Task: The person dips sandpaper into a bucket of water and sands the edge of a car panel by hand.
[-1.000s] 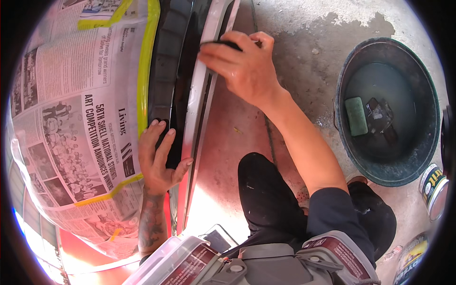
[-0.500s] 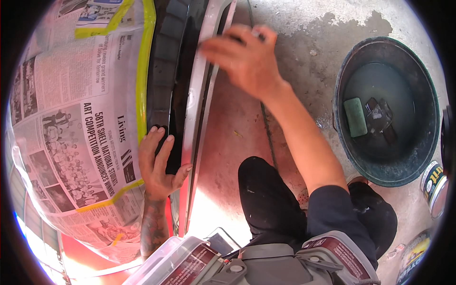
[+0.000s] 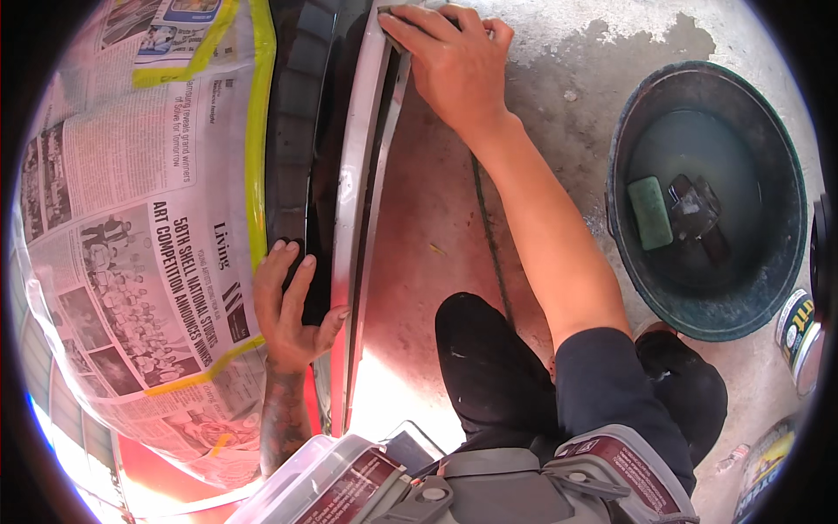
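Observation:
My left hand (image 3: 295, 306) lies with fingers stretched along a black glossy strip, next to newspaper (image 3: 131, 244) held down by yellow tape (image 3: 259, 131). Its thumb rests out toward a long silver-grey panel edge (image 3: 351, 179) that turns red lower down. At the far upper end of that edge is my right hand (image 3: 454, 65), its fingers bent and pressed down. Under its fingertips shows a sliver of a dark flat piece (image 3: 394, 35), perhaps sandpaper; most of it is hidden by the hand.
To the right stands a dark round tub (image 3: 621, 236) with murky water, a green block (image 3: 650, 212) and several dark pieces (image 3: 697, 210). Two cans (image 3: 799, 341) sit at the right rim. A thin cord (image 3: 489, 227) runs along the concrete floor. My bent knee (image 3: 476, 341) is below.
My right hand has moved farther up along the panel edge and now presses on its upper end. The left hand stays in place. The view has shifted slightly.

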The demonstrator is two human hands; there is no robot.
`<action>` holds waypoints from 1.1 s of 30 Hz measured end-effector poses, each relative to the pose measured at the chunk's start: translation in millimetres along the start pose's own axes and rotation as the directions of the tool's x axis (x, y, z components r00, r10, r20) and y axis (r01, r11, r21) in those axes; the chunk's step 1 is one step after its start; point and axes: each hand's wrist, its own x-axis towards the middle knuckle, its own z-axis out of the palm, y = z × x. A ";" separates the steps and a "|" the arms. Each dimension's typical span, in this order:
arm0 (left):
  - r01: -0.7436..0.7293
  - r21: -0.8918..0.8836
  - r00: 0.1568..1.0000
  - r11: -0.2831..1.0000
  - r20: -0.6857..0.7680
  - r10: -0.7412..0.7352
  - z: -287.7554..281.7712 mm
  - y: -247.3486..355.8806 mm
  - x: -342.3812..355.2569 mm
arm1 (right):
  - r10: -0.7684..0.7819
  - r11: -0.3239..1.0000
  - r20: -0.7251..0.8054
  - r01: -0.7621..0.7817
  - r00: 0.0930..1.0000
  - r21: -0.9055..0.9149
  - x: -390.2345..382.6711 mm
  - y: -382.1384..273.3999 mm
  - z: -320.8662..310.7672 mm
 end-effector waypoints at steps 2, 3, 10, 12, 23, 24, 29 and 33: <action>0.003 0.005 1.000 1.000 0.003 -0.003 -1.2 -0.5 0.1 | -0.079 0.997 -0.060 0.079 0.995 0.000 -0.8 -2.4 0.7; 0.002 0.004 1.000 1.000 0.006 -0.002 -1.1 -0.7 0.5 | -0.047 0.999 -0.022 0.047 0.999 0.023 -5.5 -6.7 -0.3; 0.005 0.000 1.000 1.000 0.009 -0.005 -0.5 0.5 1.7 | 0.068 0.992 0.116 -0.079 0.991 0.098 -63.8 -56.6 -19.7; 0.004 -0.007 1.000 1.000 0.001 -0.004 -0.3 -0.4 1.3 | 0.056 0.995 0.017 -0.057 0.998 0.085 -29.2 -30.2 3.6; 0.013 0.001 0.999 1.000 0.031 -0.013 -2.2 0.3 1.5 | 0.321 0.889 0.139 -0.349 0.937 0.296 -84.4 -98.3 -29.8; 0.011 0.004 1.000 1.000 0.027 -0.011 -1.9 0.6 1.2 | 0.321 0.889 0.151 -0.352 0.935 0.292 -76.4 -96.3 -28.7; 0.004 0.012 1.000 1.000 0.019 -0.004 -1.7 0.3 -0.6 | 0.351 0.905 0.012 -0.342 0.936 0.252 -14.1 -56.7 1.2; 0.016 0.034 0.998 0.999 0.064 -0.018 -3.3 0.8 -0.5 | 0.363 0.896 0.077 -0.370 0.929 0.243 -35.8 -73.8 -10.2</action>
